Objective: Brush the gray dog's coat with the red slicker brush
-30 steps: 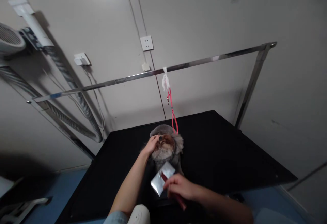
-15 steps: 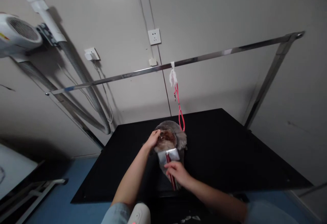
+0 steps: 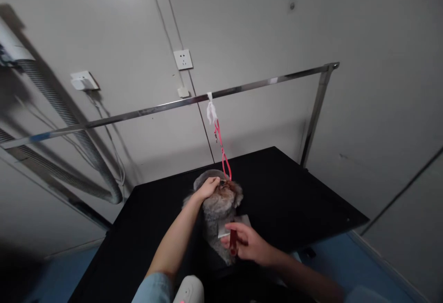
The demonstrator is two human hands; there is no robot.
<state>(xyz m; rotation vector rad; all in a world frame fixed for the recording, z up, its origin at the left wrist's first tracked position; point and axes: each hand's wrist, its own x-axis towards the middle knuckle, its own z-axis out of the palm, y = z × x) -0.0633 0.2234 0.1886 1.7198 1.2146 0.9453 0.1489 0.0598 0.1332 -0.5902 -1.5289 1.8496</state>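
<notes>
A small grey and brown furry dog [image 3: 217, 206] stands on a black table [image 3: 294, 201], tied by a red leash [image 3: 221, 153] to a metal bar overhead. My left hand [image 3: 207, 187] rests on top of the dog's head, fingers curled round the fur. My right hand [image 3: 246, 243] is closed on a brush with a dark red handle and flat silver head [image 3: 234, 234], held against the dog's chest and side.
A steel frame [image 3: 242, 90] spans the table, with an upright post at the right. A ribbed dryer hose [image 3: 65, 123] runs down the wall at left. A wall socket [image 3: 182, 59] sits above the bar. A white object [image 3: 187, 291] is at my lap.
The brush has moved from the dog's face down to its chest and side. My view has swung to the right. My left hand stays on the dog's head.
</notes>
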